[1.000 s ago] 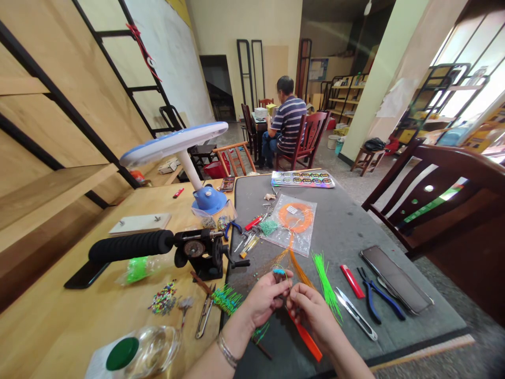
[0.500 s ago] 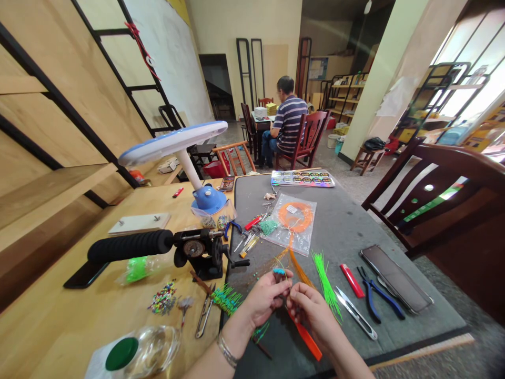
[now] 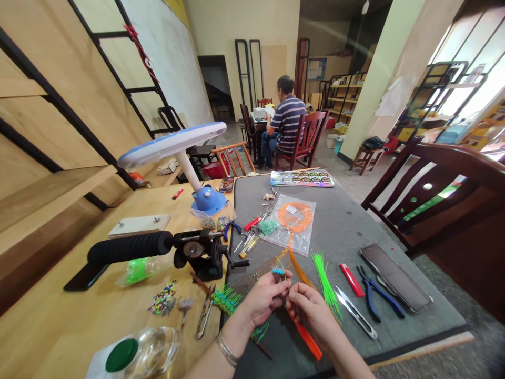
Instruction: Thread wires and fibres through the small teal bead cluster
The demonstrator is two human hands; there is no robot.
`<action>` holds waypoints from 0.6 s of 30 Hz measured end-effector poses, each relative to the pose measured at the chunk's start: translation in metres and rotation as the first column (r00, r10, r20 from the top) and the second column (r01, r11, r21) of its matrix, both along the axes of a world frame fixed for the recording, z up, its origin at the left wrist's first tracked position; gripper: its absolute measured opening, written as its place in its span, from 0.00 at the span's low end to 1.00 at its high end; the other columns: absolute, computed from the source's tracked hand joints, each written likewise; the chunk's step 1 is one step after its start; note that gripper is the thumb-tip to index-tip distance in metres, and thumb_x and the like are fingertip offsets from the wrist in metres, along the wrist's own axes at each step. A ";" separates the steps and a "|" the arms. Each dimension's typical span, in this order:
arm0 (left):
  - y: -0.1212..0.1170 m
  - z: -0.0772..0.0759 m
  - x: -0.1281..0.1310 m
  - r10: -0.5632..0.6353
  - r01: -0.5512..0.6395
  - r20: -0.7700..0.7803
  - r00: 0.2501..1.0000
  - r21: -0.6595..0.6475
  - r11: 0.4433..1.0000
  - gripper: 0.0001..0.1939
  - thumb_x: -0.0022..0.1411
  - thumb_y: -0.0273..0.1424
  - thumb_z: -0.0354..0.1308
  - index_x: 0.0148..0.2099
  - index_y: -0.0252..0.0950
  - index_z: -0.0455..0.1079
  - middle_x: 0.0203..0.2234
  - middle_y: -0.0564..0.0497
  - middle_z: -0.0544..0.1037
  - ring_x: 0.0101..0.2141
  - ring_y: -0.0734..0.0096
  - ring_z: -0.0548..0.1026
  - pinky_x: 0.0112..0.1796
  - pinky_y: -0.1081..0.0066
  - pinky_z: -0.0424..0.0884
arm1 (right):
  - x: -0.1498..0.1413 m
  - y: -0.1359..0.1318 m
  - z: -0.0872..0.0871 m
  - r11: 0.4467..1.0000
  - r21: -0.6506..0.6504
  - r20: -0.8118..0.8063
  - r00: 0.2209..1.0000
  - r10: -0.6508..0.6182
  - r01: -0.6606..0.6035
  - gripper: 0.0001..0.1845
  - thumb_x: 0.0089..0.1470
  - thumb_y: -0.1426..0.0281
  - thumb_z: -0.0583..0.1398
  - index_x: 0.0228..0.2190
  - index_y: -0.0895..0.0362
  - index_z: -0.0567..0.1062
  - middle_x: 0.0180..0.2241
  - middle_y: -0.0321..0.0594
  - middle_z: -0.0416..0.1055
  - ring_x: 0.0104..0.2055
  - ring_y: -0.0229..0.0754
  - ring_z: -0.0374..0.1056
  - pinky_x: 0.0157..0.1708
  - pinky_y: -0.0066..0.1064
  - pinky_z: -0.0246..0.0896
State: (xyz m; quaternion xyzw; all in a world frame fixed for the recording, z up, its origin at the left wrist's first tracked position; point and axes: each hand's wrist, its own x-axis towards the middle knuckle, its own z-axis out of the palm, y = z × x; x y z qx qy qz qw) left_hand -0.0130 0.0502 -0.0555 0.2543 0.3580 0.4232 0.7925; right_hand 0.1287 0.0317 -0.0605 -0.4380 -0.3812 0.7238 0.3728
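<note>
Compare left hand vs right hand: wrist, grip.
Wrist: the left hand has a silver-toned bangle; the right hand has a bare wrist.
Grip: the left hand holds a small bright-blue piece; the right hand pinches close beside it, anything in that pinch too fine to make out.
Shared: both have curled fingers, over the gray mat.

Thin, shiny silver bangles [image 3: 225,349] go round the left wrist [image 3: 240,330], close together like big rings. The left hand [image 3: 264,301] and right hand [image 3: 311,306] are bare, and so are both forearms [image 3: 343,347].
</note>
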 end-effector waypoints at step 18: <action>0.000 -0.001 0.000 0.008 -0.008 -0.025 1.000 0.021 1.000 0.21 0.45 0.33 0.70 0.40 0.32 0.70 0.25 0.55 0.66 0.20 0.85 0.60 0.16 0.80 0.42 | 0.000 0.000 0.001 1.000 0.005 0.018 1.000 0.000 0.000 0.18 0.43 0.56 0.64 0.22 0.57 0.67 0.20 0.33 0.68 0.20 0.31 0.60 0.19 0.23 0.51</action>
